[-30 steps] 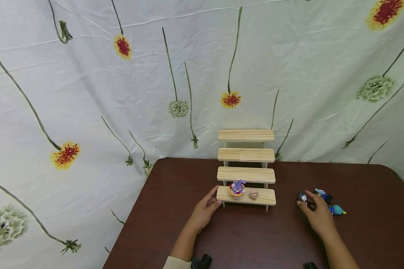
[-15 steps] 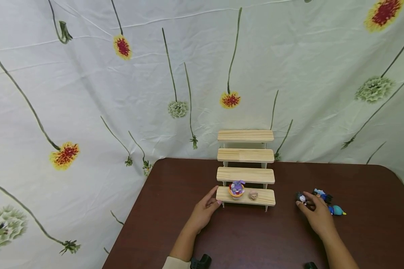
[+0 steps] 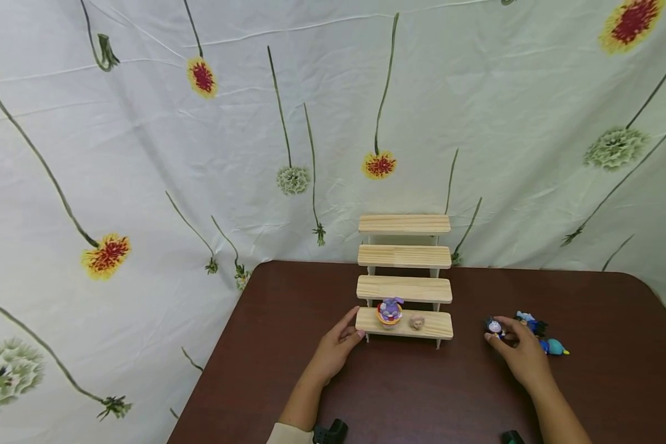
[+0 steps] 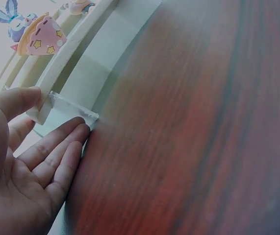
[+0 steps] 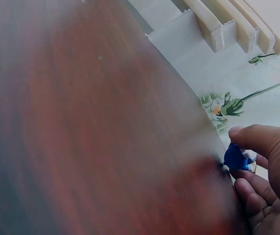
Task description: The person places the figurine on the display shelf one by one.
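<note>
My left hand [image 3: 335, 350] holds the left end of the lowest step of a four-tier wooden display shelf [image 3: 404, 256], thumb and forefinger on the plank's end. The left wrist view shows its other fingers stretched out beside the white support. On that step sit a purple long-eared figurine [image 3: 390, 310] in an orange-rimmed pink cup and a small pinkish figurine [image 3: 417, 322]. Off to the right, my right hand [image 3: 526, 354] pinches a small dark blue and white figurine [image 5: 236, 157] between thumb and fingers, low over the table; the fingers partly hide it.
Just behind the right hand lie a blue, white and black figurine [image 3: 531, 322] and a blue-teal figurine [image 3: 555, 347] with a yellow tip. The brown table [image 3: 422, 394] ends against a white flowered cloth [image 3: 244, 123] at the back.
My right hand has shifted slightly left. The figurine in it has turned, with more of its white part facing up. The left hand keeps its hold on the shelf.
</note>
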A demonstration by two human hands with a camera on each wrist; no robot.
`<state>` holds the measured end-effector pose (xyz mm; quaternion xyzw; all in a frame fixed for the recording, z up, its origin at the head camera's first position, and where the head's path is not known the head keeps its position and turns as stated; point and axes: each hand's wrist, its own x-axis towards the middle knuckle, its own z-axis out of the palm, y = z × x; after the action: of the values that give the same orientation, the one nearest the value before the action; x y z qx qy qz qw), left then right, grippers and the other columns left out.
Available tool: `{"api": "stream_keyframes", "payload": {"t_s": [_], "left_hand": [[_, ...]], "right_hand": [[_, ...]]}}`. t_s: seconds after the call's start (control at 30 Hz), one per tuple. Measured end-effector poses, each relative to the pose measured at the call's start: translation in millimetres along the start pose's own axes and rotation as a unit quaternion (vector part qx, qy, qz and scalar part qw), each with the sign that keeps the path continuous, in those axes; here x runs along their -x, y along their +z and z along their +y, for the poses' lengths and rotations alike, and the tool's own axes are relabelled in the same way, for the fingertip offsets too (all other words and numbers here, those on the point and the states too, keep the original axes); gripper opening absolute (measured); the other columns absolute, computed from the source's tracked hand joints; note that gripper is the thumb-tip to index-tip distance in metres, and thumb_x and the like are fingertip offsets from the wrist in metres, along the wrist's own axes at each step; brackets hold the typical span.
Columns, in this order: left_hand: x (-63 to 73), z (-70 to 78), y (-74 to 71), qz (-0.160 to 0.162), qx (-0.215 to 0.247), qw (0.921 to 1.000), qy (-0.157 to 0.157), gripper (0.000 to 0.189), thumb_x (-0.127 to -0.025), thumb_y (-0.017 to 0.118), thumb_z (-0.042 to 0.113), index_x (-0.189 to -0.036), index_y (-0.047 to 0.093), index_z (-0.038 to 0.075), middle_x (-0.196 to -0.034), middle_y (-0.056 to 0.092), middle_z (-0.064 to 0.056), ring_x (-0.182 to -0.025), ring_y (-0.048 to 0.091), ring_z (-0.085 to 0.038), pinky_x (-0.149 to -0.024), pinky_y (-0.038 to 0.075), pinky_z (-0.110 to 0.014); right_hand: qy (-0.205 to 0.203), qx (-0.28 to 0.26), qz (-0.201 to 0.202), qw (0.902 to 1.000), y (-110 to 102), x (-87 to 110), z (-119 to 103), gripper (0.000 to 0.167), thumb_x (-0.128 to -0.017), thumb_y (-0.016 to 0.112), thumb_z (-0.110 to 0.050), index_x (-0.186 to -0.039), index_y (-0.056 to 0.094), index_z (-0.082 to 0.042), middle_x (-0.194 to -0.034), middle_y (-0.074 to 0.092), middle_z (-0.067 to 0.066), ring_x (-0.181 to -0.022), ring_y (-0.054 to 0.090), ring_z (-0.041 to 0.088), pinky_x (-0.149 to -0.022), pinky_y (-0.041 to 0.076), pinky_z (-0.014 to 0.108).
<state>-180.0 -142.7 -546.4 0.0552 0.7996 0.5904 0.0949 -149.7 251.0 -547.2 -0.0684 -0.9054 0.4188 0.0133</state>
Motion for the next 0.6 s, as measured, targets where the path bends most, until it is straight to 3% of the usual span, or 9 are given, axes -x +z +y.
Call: {"api": "stream_keyframes", "payload": {"t_s": [0.2,0.4,0.6], "left_hand": [[0.5,0.4,-1.4,-0.004,-0.003,1.0,0.0,0.061,-0.1,0.063,0.039,-0.156,0.038,0.036,-0.122,0.071,-0.009,-0.118,0.065,-0.021,-0.104,0.047,-0.048],[0.3,0.8,-1.1,-0.001,-0.008,1.0,-0.003,0.061,-0.101,0.062,0.037,-0.156,0.038,0.035,-0.122,0.071,-0.009,-0.118,0.065,-0.021,-0.103,0.047,-0.048],[0.2,5.2,0.8,0.0,-0.012,0.9999,-0.005,0.06,-0.103,0.06,0.028,-0.158,0.037,0.027,-0.122,0.071,-0.015,-0.119,0.064,-0.027,-0.103,0.046,-0.051]], "right_hand": [[0.0,-0.002,-0.009,1.0,-1.8,-1.5,2.1,0.067,-0.1,0.06,-0.049,-0.151,0.044,-0.008,-0.134,0.056,0.027,-0.116,0.057,0.039,-0.075,0.048,0.034],[0.01,-0.008,-0.012,0.9998,-2.5,-2.2,1.3,0.069,-0.1,0.057,-0.052,-0.153,0.041,-0.009,-0.134,0.055,0.026,-0.117,0.055,0.037,-0.075,0.047,0.033],[0.017,-0.026,0.008,0.9995,-1.7,0.5,1.8,0.06,-0.103,0.054,-0.046,-0.148,0.044,-0.008,-0.133,0.055,0.024,-0.116,0.054,0.035,-0.076,0.046,0.031]]}}
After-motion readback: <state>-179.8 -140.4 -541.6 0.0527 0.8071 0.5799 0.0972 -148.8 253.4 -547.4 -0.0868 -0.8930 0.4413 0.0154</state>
